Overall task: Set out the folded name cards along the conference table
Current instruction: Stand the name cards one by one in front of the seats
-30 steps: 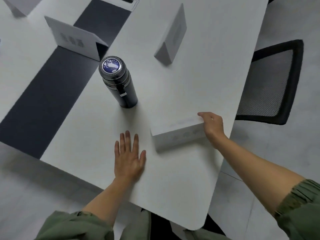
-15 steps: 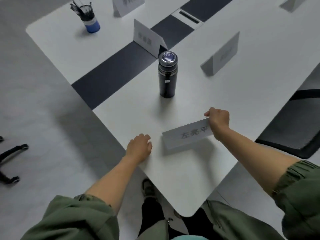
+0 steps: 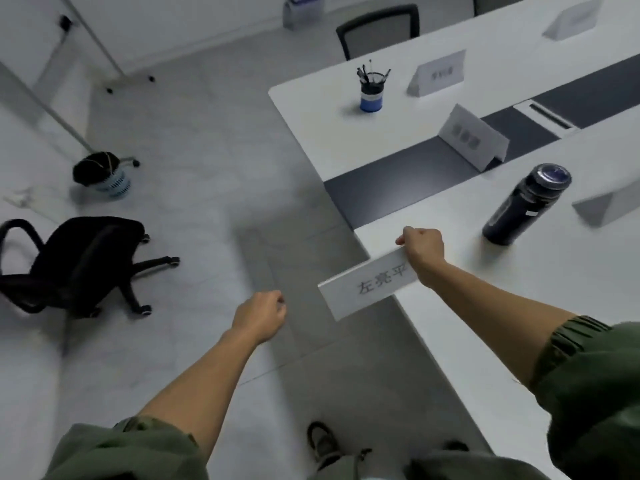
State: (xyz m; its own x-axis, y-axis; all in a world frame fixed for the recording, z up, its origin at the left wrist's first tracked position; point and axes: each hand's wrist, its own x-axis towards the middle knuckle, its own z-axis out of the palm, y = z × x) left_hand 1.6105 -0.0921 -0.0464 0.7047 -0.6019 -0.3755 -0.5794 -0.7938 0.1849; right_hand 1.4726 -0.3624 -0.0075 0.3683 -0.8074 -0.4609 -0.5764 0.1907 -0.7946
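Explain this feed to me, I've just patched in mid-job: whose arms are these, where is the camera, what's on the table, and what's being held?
There is no machine here. A person wears one wide-angle camera on the head, looking down at their own bare arms. The right hand pinches a folded name card with printed characters, holding it over the corner of the white conference table. The left hand is a loose fist over the floor, holding nothing visible. On the table stand a dark bottle, a pen cup and more name cards, such as one by the dark centre strip. An office chair sits on the floor.

sleeves: olive-green, pushed up, gathered cuffs | forearms: bare | trousers: olive-green | shoe (image 3: pixel 322 443): dark
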